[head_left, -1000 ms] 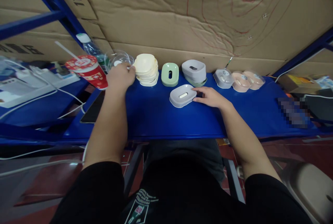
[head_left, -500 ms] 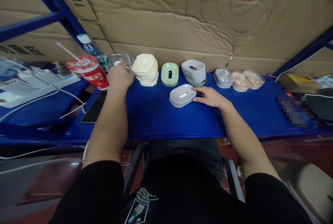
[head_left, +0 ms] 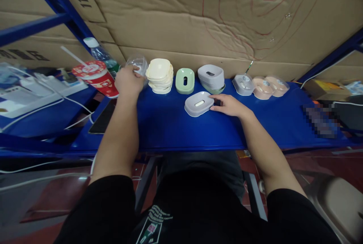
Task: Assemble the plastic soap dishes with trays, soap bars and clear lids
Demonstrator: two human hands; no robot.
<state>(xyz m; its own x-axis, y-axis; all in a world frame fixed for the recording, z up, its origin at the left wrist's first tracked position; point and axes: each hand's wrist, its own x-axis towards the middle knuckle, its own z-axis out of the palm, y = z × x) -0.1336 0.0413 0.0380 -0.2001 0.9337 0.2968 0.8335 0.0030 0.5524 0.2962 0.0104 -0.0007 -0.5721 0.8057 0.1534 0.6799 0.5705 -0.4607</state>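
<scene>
Across the blue table (head_left: 176, 134), the grey dish (head_left: 199, 104) lies at the right hand (head_left: 227, 104), the clear cover (head_left: 138, 61) at the left hand (head_left: 130, 80).

The dish sits left of the right hand's fingertips, its long axis running roughly side to side, right end tipped away from the person; thumb and fingers stand apart about that end, touching it, though whether they pinch I cannot tell. The left hand is well apart from the dish, nearer the cover, which shows just beyond its bent fingers; its back hides whether they close on it. Cream stack (head_left: 160, 75) stands beside the left hand, toward the dish.
</scene>
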